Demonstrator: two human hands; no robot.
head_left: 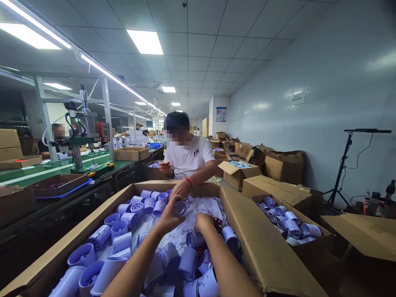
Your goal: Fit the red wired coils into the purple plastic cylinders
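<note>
My left hand [169, 218] is up over a large open cardboard box [247, 231], its fingers wrapped round a purple plastic cup-shaped housing [180, 208] whose round end faces me. To its right, my right hand [203, 224] is closed beside a bundle of dark red wires [218, 223]; the fingers are turned away, so what they pinch is hidden. Many purple housings [120, 228] lie around both hands, some upright and some on their sides. White plastic sheeting [201, 205] lies among them.
Across the box a co-worker in a white shirt [198, 152] reaches one hand [182, 188] in, close to my left hand. At right stands another box of purple housings [292, 225]. A green conveyor bench [107, 163] with a press machine [83, 128] runs along the left.
</note>
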